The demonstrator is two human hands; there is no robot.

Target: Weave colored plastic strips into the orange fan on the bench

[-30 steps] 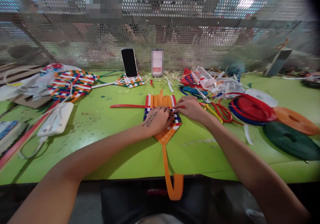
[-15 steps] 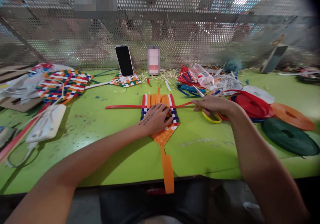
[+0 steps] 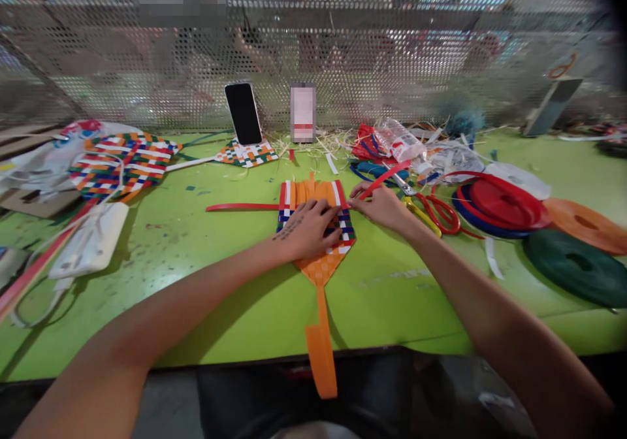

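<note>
A woven piece of orange, white, red, blue and green strips (image 3: pixel 317 270) lies on the green table, its point toward me. My left hand (image 3: pixel 311 231) rests flat on it with fingers spread. A red strip (image 3: pixel 242 208) runs crosswise through the upper weave and sticks out to the left. At the right edge, my right hand (image 3: pixel 378 204) pinches the red strip, whose free end rises above the fingers. Scissors (image 3: pixel 443 215) with red and yellow at the handles lie just right of that hand. An orange strip (image 3: pixel 322 360) hangs from the tip over the table edge.
Coils of red (image 3: pixel 509 202), orange (image 3: pixel 585 223) and green strip (image 3: pixel 575 266) lie at the right. Behind are a plastic bottle (image 3: pixel 399 140), strip scraps and two upright phones (image 3: pixel 243 113). At left are another woven piece (image 3: pixel 125 164) and a white power bank (image 3: pixel 91 240).
My right hand has moved left to the weave's edge and let go of the scissors, which now lie on the table. My left hand stays put. The hanging orange strip has swung slightly.
</note>
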